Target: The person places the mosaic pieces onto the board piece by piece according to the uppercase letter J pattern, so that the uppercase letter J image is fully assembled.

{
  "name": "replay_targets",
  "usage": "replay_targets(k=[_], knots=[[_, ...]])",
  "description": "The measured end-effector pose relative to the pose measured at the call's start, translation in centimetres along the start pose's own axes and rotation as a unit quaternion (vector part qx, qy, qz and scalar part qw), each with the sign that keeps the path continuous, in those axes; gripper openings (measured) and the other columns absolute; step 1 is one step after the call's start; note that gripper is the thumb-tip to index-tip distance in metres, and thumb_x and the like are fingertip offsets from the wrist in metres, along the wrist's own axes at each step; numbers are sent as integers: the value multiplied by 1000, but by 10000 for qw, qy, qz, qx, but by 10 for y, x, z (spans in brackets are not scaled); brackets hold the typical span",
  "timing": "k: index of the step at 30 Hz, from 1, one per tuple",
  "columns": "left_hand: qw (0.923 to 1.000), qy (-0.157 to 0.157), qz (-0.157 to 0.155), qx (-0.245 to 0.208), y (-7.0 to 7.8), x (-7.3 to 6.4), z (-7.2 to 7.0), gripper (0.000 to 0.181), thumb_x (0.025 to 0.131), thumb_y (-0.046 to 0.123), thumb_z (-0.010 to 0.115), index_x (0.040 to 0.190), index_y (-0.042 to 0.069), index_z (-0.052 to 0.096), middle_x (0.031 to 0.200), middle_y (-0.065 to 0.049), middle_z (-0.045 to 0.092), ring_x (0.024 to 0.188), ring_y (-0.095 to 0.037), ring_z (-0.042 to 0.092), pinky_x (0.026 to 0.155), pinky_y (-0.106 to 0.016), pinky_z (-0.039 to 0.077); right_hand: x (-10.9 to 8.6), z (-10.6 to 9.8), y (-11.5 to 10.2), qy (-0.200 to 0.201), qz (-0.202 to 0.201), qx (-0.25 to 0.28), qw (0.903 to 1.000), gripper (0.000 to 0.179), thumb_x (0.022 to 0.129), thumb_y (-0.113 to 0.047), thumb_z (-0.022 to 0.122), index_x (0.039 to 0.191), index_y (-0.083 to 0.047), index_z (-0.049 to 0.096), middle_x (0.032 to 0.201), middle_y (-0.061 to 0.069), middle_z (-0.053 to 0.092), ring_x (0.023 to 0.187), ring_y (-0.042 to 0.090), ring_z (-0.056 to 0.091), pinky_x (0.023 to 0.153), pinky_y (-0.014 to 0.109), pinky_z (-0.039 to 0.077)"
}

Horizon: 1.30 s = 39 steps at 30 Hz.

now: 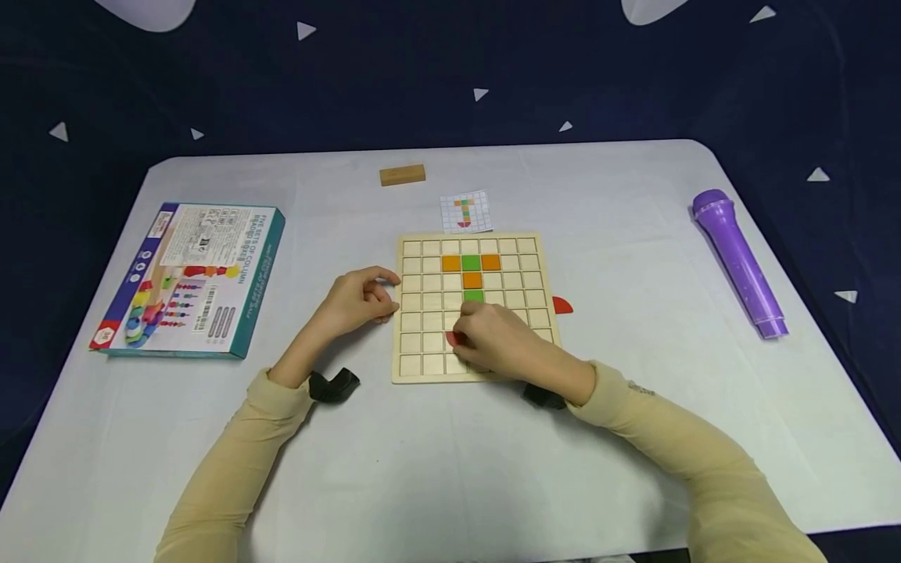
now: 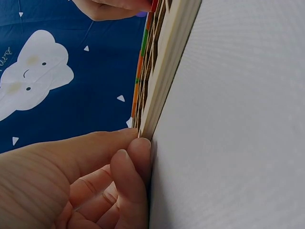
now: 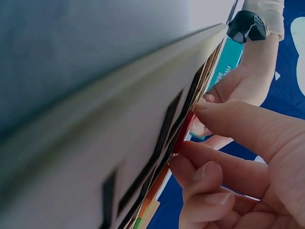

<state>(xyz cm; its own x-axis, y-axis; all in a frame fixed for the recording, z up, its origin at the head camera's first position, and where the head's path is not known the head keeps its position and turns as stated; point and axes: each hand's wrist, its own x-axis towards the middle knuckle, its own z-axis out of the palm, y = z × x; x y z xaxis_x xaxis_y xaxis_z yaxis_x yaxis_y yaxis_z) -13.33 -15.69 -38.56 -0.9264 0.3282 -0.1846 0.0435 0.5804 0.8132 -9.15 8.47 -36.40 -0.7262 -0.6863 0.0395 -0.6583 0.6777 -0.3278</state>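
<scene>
A square wooden grid board point(image 1: 431, 322) lies on the table, with orange tiles point(image 1: 472, 280) and green tiles point(image 1: 471, 263) in its cells forming a T. My right hand point(image 1: 496, 338) is over the lower middle of the board, pinching a red piece point(image 3: 185, 132) between thumb and fingers, low against the grid. Fingers cover most of that piece. Along the board's left edge, my left hand point(image 1: 357, 301) rests its index fingertip and thumb against the rim, other fingers bent. Another red piece point(image 1: 562, 305), rounded at the top, lies beside the board's right edge.
Behind the board lie a pattern card point(image 1: 466, 212) showing a coloured T and a small wooden block point(image 1: 403, 175). A boxed toy set point(image 1: 190, 280) is at the left, a purple microphone-shaped tube point(image 1: 739, 262) at the right. Black wrist devices point(image 1: 334, 386) sit near both cuffs.
</scene>
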Motion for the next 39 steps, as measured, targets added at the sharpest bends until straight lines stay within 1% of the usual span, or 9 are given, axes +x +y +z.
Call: replay_targets(k=[3,6,9,15,21,24,28,35,39], knots=[[10000,1,4,1,0,0,0,35,84,9,67,118,5,58,77,-13,66,58,-13,59,57,-24,46,-3,-2,1,119,-57,75,9999,13,82,-13,68,70,-7,67,70,2,56,61,10,47,54,17,40],[10000,11,-12,-2,0,-1,0,35,84,9,67,118,5,58,78,-13,66,59,-13,59,58,-24,46,-8,-6,2,319,-116,116,9994,11,82,-13,69,73,-6,68,71,3,57,60,10,48,54,18,41],[10000,26,-27,-1,-1,-1,0,35,84,9,67,118,5,58,78,-14,66,59,-12,59,57,-24,46,-15,-9,7,539,-129,88,9984,7,80,-11,69,80,-3,70,76,4,61,64,10,54,58,21,47],[10000,21,-43,-38,-1,-1,0,35,84,8,66,118,5,58,79,-14,67,59,-12,60,57,-24,47,-31,-17,23,874,41,143,9961,10,78,-7,71,86,-1,72,81,8,65,71,16,62,63,26,52],[10000,34,-31,-55,-1,-1,0,34,84,7,66,117,4,58,78,-15,67,58,-12,60,57,-25,48,-47,-25,46,1061,244,-68,9940,13,79,-5,70,89,4,71,84,13,67,71,20,63,64,31,53],[10000,28,-26,-60,-1,-1,0,34,84,8,65,118,4,58,78,-15,67,58,-12,60,57,-24,47,-54,-28,55,1173,382,-153,9922,15,78,-5,71,89,4,70,84,14,67,69,20,62,62,31,52],[10000,25,-35,-65,-2,-1,0,34,85,8,65,118,4,59,78,-15,67,58,-12,60,57,-24,48,-61,-31,64,1178,598,-180,9911,16,77,-6,72,89,5,70,81,12,65,64,16,55,59,29,47],[10000,17,-16,-87,-2,0,1,34,85,9,65,118,4,59,78,-15,67,58,-13,60,57,-24,47,-69,-34,75,1151,791,-296,9898,12,77,-1,70,87,5,71,81,13,65,66,18,57,59,30,47],[9999,12,7,-114,-2,1,1,34,85,8,65,118,4,59,78,-16,67,58,-12,60,56,-24,48,-71,-34,83,1092,917,-318,9893,11,77,-2,71,86,3,71,80,12,65,63,15,51,57,28,42]])
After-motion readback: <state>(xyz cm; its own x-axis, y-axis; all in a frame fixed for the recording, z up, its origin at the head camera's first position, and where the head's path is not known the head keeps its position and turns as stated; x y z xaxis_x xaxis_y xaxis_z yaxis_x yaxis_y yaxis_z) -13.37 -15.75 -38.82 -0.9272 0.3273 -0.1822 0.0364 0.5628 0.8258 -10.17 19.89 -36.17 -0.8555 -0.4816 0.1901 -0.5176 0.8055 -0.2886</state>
